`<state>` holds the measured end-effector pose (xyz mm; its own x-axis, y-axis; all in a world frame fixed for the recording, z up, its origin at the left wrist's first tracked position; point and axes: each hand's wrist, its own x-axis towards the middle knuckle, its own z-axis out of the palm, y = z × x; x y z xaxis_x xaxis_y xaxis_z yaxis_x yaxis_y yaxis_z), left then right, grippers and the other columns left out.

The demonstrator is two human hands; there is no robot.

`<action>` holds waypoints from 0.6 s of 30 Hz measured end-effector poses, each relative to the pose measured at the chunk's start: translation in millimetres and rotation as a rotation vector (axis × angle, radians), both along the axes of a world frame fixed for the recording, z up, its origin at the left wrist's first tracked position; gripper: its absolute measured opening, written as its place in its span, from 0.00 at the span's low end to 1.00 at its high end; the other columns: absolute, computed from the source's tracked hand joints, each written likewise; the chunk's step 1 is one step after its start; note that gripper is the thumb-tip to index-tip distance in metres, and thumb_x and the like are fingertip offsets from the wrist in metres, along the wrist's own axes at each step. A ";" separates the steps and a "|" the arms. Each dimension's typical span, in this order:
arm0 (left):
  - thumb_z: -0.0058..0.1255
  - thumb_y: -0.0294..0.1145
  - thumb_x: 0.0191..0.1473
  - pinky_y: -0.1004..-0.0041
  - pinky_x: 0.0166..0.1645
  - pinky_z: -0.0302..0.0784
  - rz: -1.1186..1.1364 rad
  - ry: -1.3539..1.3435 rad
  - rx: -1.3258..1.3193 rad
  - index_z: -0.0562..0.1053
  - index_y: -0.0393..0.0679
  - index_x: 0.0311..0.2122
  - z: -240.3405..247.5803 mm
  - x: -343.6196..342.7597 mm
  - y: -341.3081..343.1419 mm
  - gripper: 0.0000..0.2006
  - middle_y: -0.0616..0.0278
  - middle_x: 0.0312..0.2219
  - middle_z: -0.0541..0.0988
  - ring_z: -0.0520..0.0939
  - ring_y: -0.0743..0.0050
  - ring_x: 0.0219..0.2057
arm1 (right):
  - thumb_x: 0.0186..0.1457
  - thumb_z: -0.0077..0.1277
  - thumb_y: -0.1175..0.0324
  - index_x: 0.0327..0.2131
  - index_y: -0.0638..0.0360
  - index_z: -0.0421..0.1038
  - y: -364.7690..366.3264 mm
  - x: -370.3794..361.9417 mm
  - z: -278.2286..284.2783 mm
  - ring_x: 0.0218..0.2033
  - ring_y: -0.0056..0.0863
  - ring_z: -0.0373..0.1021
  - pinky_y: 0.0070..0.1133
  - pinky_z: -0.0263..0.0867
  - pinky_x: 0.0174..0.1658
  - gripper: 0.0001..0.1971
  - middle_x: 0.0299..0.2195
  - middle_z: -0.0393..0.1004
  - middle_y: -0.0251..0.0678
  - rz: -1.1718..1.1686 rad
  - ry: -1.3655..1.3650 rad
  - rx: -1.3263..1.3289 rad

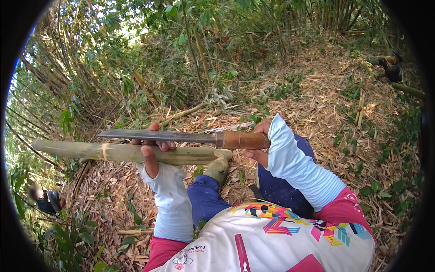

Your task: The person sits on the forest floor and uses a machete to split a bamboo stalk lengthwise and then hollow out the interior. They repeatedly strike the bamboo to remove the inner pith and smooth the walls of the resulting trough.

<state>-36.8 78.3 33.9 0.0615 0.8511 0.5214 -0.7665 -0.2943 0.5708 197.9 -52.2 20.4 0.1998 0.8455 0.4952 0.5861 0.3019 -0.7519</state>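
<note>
My left hand is closed around a pale green bamboo pole, which lies nearly level in front of me. The pole's right end shows a lengthwise groove or split. In my right hand is the wooden handle of a machete. Its long dark blade points left and runs just above the pole, across my left fingers. Whether the blade touches the pole I cannot tell. Both forearms wear pale blue sleeves. Under the pole's right end stands my olive boot, below a blue trouser leg.
Dry bamboo leaves cover the ground, with cut stalks among them. Dense bamboo stems rise behind. A blurred person is low at the far left. Dark footwear and a green pole show at the right rim.
</note>
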 end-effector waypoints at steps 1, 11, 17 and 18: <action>0.53 0.43 0.58 0.70 0.38 0.78 -0.011 0.012 -0.008 0.66 0.44 0.50 -1.8 -3.9 5.0 0.20 0.60 0.38 0.75 0.74 0.75 0.32 | 0.42 0.68 0.51 0.32 0.62 0.66 -0.7 -0.8 1.8 0.29 0.21 0.70 0.20 0.68 0.33 0.26 0.28 0.73 0.36 0.053 0.153 -0.058; 0.53 0.29 0.58 0.76 0.34 0.75 0.104 0.087 -0.193 0.67 0.48 0.41 3.2 -4.3 14.7 0.09 0.69 0.25 0.70 0.71 0.82 0.26 | 0.54 0.50 0.38 0.32 0.60 0.62 13.9 2.3 -15.9 0.16 0.23 0.67 0.17 0.64 0.17 0.29 0.18 0.69 0.38 0.383 0.842 -0.340; 0.52 0.27 0.57 0.78 0.33 0.75 0.133 0.051 -0.170 0.66 0.45 0.40 3.6 -3.6 18.2 0.08 0.70 0.25 0.69 0.70 0.84 0.25 | 0.57 0.48 0.41 0.35 0.61 0.63 12.0 6.7 -11.2 0.16 0.24 0.67 0.18 0.65 0.17 0.27 0.18 0.68 0.40 0.423 0.876 -0.422; 0.52 0.27 0.57 0.78 0.32 0.75 0.138 0.039 -0.178 0.67 0.45 0.40 4.3 -1.8 16.9 0.08 0.69 0.25 0.69 0.70 0.84 0.25 | 0.57 0.48 0.41 0.35 0.61 0.63 12.0 8.3 -12.7 0.16 0.24 0.67 0.18 0.65 0.17 0.27 0.18 0.68 0.40 0.429 0.878 -0.434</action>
<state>-38.6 95.3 38.2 -0.0443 0.9311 0.3621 -0.7025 -0.2867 0.6514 206.2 -40.2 7.8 -0.0163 0.9991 -0.0380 -0.3048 -0.0411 -0.9515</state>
